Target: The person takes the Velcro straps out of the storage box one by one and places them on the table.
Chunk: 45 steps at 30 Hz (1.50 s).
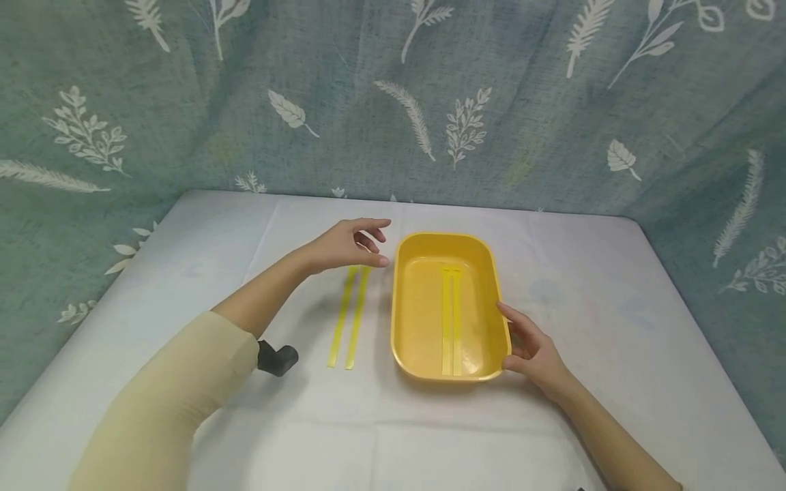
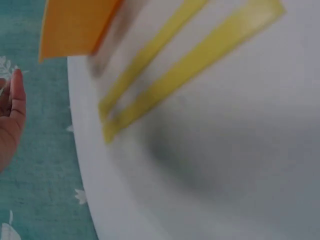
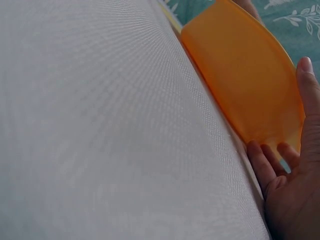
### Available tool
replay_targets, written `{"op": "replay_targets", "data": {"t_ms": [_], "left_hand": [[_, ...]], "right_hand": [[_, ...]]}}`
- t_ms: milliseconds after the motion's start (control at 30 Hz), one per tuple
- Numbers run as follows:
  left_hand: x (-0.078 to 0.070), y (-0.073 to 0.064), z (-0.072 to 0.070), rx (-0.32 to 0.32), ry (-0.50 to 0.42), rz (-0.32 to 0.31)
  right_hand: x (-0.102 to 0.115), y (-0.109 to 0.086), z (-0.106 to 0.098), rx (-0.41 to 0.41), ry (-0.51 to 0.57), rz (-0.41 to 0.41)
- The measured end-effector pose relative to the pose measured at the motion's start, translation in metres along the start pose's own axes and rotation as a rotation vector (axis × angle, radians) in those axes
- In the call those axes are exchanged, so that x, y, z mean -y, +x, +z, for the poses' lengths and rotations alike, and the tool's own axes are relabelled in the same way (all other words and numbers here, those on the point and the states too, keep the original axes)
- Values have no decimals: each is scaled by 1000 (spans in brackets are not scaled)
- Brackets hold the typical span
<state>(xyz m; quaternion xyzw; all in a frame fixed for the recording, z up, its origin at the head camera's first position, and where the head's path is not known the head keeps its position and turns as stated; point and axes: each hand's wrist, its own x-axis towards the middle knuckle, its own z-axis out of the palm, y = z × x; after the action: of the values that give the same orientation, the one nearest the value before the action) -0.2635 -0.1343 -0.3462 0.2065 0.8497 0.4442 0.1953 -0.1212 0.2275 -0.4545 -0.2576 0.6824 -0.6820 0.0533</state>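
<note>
A yellow rectangular tray [image 1: 408, 327] with rounded corners stands at the middle of the table. Inside it lie two narrow yellow strips [image 1: 456, 320], side by side. My right hand [image 1: 540, 356] touches the tray's right side; in the right wrist view its fingertips [image 3: 255, 147] meet the outer wall and the thumb is stretched up near the rim. To the left of the tray, my left hand [image 1: 353, 245] hangs over the table with loosely bent fingers and nothing held. Below it, two more yellow strips [image 1: 340, 320] lie nearly parallel on the cloth, their far ends overlapped by the hand.
A white cloth [image 1: 319, 436] with fold lines covers the table. Behind and around it hangs a green curtain [image 1: 344, 102] with white leaf prints. A black device [image 1: 279, 360] shows beside the left sleeve.
</note>
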Motion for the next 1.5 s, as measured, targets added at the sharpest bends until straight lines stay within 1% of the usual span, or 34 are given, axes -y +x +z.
{"op": "replay_targets", "data": {"t_ms": [233, 400, 500, 633, 767, 1033, 1200, 1300, 1367, 1433, 1500], "left_hand": [[-30, 17, 4, 53, 2, 48], [-47, 29, 8, 85, 17, 48], [-57, 35, 12, 117, 29, 50], [-66, 42, 19, 168, 4, 55], [-69, 49, 29, 203, -27, 34], [-69, 66, 53, 233, -121, -22], [-67, 77, 70, 231, -158, -112], [-64, 82, 81, 224, -167, -173], [-61, 83, 87, 221, -177, -203], [-57, 85, 93, 208, -176, -236], [-53, 86, 98, 178, -186, -268]], "right_hand": [[0, -1, 0, -2, -4, 0], [0, -1, 0, 6, 5, -2], [0, -1, 0, 9, 10, -8], [1, 0, 0, 9, 13, -15], [1, -1, 1, 14, 20, -21], [0, 0, 1, 10, 32, -13], [0, -1, 0, -4, 21, -4], [0, -2, 0, -12, 15, 5], [0, -2, 0, -14, 12, 10], [0, -1, 1, -12, 12, 10], [0, 0, 1, -10, 12, 13]]}}
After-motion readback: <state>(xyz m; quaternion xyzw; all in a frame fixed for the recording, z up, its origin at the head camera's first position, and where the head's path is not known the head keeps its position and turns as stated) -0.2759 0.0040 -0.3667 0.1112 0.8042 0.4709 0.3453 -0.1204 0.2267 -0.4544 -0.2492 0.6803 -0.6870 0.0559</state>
